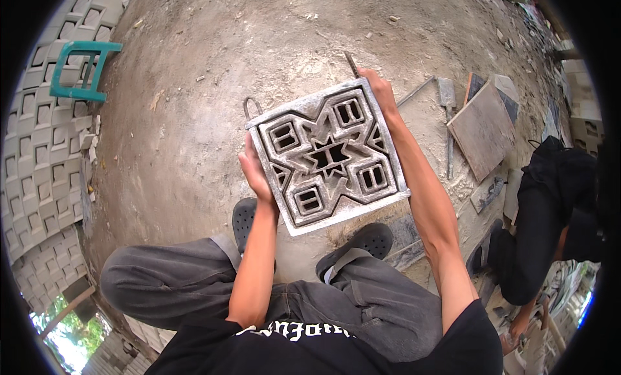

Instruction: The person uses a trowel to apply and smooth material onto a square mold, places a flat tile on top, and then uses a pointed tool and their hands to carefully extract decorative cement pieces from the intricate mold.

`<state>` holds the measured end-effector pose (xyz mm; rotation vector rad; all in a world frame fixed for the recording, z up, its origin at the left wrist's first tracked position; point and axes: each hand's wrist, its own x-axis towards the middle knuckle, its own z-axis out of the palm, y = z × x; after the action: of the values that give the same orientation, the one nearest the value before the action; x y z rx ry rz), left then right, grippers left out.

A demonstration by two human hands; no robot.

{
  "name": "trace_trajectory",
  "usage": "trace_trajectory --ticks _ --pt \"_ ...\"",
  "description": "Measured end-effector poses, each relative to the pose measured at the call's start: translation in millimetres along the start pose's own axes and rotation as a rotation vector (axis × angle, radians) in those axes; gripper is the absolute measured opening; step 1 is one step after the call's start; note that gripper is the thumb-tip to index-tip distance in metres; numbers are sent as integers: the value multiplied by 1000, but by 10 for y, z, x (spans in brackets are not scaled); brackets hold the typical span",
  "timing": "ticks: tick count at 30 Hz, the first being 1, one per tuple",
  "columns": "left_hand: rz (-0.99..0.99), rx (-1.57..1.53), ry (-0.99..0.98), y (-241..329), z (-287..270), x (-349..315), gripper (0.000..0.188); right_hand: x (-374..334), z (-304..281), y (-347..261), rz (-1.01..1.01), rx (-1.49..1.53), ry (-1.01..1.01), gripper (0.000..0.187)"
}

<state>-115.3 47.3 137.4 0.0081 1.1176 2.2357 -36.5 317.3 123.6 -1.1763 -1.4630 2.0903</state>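
So both hands are on the square patterned frame point(333, 169), which sits right in the middle, in front of the person's knees and tilted a bit, its far right corner pushed farther out. The left hand point(257, 174) is holding it along the left side, a bit blurry, with some of the fingers hidden. The right hand point(380, 90) is gripping it around the far right corner, right by a dark rod point(350, 63) that pokes up there. There's also a bent metal loop point(253, 104) at the far left corner. The face has four small square cutouts around a star-shaped opening, all pale and dusty. Can't tell if the underside is touching the ground. Dark clogs point(372, 239) on the dirt floor point(174, 116) just nearer than the frame. Over on the right there's a trowel-like tool point(447, 129) beside a flat board point(484, 132), and nearer on that side a co-worker in black point(543, 226). Far left is a teal plastic stool point(57, 71) next to a big stack of pale blocks point(26, 161).
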Motion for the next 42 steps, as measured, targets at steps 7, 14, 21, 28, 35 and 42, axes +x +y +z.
trace_trajectory --ticks 7,14,21,28,35,42 --pt "-21 -7 62 1 120 637 94 -96 -258 65 -150 -158 32 68" --pt "-300 249 87 292 -211 1132 56 -1451 -810 218 -225 -77 166 64" --pt "-367 338 80 202 -4 1269 28 -1899 -172 1041 -759 14 636 64" --pt "-520 361 -80 251 -185 1242 47 -1773 55 1026 -660 278 857 26" --pt "-535 436 -48 336 -498 1444 62 -1840 134 871 -504 403 874 27" --pt "-495 564 -77 441 -69 1115 66 -1936 -16 762 -325 438 885 32"
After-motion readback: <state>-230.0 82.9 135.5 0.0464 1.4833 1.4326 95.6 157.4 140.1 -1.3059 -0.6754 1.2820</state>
